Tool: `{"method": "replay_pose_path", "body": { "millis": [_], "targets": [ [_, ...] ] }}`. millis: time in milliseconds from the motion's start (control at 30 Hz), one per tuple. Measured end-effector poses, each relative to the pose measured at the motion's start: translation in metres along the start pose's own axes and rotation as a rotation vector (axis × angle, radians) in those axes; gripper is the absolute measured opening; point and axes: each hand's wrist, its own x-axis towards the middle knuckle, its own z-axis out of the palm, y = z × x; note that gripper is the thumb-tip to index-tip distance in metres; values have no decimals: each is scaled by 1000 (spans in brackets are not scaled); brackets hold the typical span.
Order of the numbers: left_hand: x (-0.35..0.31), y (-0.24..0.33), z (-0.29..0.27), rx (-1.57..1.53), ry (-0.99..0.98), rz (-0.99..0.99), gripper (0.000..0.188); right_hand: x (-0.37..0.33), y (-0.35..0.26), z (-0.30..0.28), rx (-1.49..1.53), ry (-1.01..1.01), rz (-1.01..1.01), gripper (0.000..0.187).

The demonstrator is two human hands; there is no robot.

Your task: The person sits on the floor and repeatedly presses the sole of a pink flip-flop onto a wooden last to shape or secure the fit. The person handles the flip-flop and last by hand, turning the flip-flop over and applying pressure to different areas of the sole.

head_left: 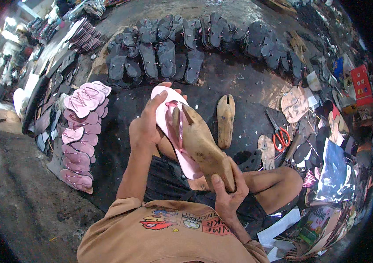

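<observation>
My left hand [149, 120] grips a pink flip-flop [162, 111] by its toe end, thumb on top of the sole. The sole slants down toward my lap, and its shiny pink strap [181, 131] stands up from it. My right hand [230, 188] is wrapped round the narrow end of a wooden shoe last [204, 147]. The broad, slotted end of that last lies against the flip-flop, at the strap. A second wooden last [225, 122] lies on the dark floor mat to the right of them.
Pink flip-flops [81, 147] lie in an overlapping row on the left. Black soles [166, 57] stand in rows at the far side. To the right are red-handled scissors [278, 133], pale sole pieces [295, 104], a red box [362, 84] and heaped scraps.
</observation>
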Motion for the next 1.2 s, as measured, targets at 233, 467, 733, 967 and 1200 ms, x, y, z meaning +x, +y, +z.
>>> {"method": "replay_pose_path", "body": {
  "millis": [233,467,733,967,1200],
  "targets": [
    [-3,4,-2,110,-58,167,53,-20,-2,-10,50,-25,122,56],
    [-15,6,10,69,-128,15,48,-14,5,-4,42,-40,4,55],
    [-27,-12,20,-202,-177,-104,40,-3,44,18,-71,15,-448,54],
    [-23,-20,25,36,-148,-50,49,26,55,16,34,-121,-364,53],
    [-79,-81,-20,-126,-108,-228,77,25,69,35,-169,-149,-499,62]
  ]
}}
